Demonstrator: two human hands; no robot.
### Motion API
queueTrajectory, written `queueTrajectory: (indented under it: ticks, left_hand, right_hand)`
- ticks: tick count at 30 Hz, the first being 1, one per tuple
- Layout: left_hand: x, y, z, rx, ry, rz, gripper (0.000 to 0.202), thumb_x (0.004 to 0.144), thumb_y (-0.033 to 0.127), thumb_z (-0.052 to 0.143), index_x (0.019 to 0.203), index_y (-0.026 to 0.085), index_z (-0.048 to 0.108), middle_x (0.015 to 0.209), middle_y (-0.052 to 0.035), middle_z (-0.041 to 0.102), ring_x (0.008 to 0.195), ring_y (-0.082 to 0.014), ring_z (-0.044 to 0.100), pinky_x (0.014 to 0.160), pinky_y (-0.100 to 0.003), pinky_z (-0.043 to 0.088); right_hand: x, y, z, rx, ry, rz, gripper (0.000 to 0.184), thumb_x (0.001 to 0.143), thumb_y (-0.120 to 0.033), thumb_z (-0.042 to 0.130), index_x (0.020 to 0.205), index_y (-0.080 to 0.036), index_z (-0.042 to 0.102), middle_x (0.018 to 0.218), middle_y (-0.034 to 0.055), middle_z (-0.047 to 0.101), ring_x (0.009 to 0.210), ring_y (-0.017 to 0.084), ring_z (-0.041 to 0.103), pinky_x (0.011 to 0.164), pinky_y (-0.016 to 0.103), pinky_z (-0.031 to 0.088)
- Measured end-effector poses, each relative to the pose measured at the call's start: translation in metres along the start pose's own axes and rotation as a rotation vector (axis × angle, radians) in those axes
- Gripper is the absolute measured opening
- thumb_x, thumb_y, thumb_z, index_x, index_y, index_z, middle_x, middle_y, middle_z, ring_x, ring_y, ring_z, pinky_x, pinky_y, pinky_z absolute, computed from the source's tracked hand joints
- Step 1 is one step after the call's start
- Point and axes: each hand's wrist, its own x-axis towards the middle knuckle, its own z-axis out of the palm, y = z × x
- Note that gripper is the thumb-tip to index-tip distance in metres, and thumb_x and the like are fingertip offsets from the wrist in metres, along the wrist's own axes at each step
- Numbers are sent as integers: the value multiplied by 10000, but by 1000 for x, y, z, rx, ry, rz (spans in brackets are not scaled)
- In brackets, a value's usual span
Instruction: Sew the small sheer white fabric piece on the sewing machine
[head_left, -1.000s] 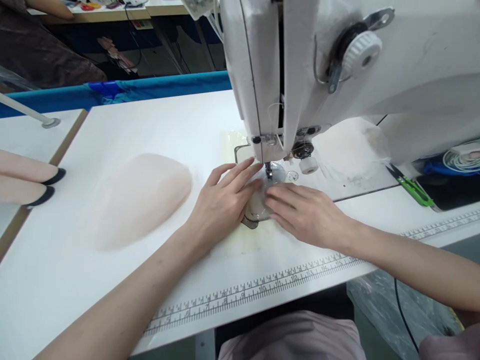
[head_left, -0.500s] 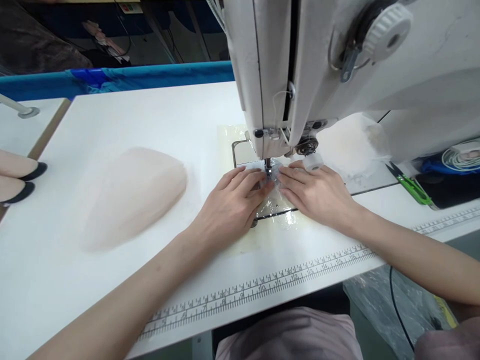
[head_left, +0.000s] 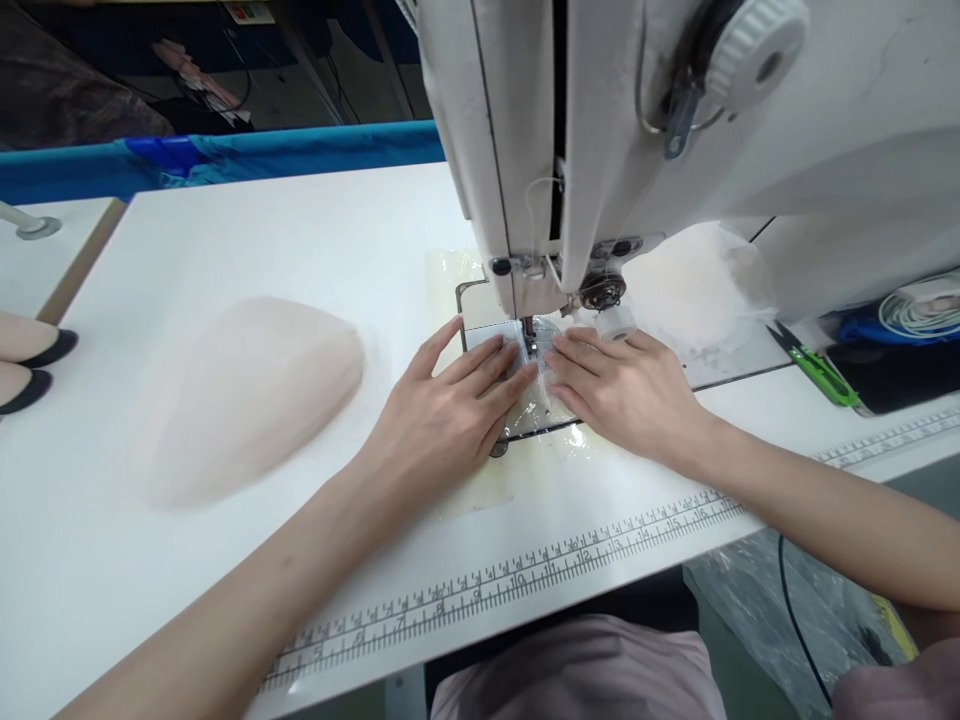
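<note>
My left hand (head_left: 448, 415) lies flat left of the presser foot (head_left: 531, 338) of a sewing machine (head_left: 517, 150). Its outermost finger is spread away, and the other fingertips press near a small pale piece (head_left: 495, 332) on the needle plate. To the right of the foot, my right hand (head_left: 626, 390) rests with its fingers stretched out and palm down. Thin, see-through material (head_left: 551, 335) shows between the fingertips; its exact kind is unclear. Both hands are open, with fingertips close to the foot on either side.
A soft beige sheer pile (head_left: 262, 390) lies on the white table (head_left: 300, 230) at left. Pale material (head_left: 690, 285) sits behind my right hand. Green-handled thread snips (head_left: 817, 375) lie at right, near coiled cord (head_left: 922, 312). A printed ruler (head_left: 517, 585) runs along the front edge.
My left hand's outermost finger has spread away from the others, uncovering more of the small pale piece. My right hand stays beside the foot. The view has shifted slightly.
</note>
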Motion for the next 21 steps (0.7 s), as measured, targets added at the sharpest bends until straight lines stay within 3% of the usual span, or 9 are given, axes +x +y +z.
queueTrajectory:
  ticks: [7,15,21]
  left_hand:
    - [0,-1,2,114,33,88,364,970,158,362,1249,135,595,1247,-132,650,1187,-263,604,1092,-568,388]
    - [0,0,6,60,58,37,381,961,154,358,1239,150,618,1254,-131,643,1186,-273,605,1094,-591,370]
    - [-3,0,9,43,90,27,377,950,149,392,1261,184,601,1277,-107,631,1192,-272,601,1086,-584,386]
  right_hand:
    - [0,0,2,-8,10,9,301,982,-250,469,1135,-94,677,1135,95,715,1101,207,630,952,364,469]
    - [-1,1,3,-8,31,8,301,974,-252,478,1144,-96,672,1134,105,714,1080,223,627,933,404,460]
    - [-2,1,4,117,97,-76,317,919,-43,436,1079,-134,694,1093,64,723,1004,194,623,873,366,467]
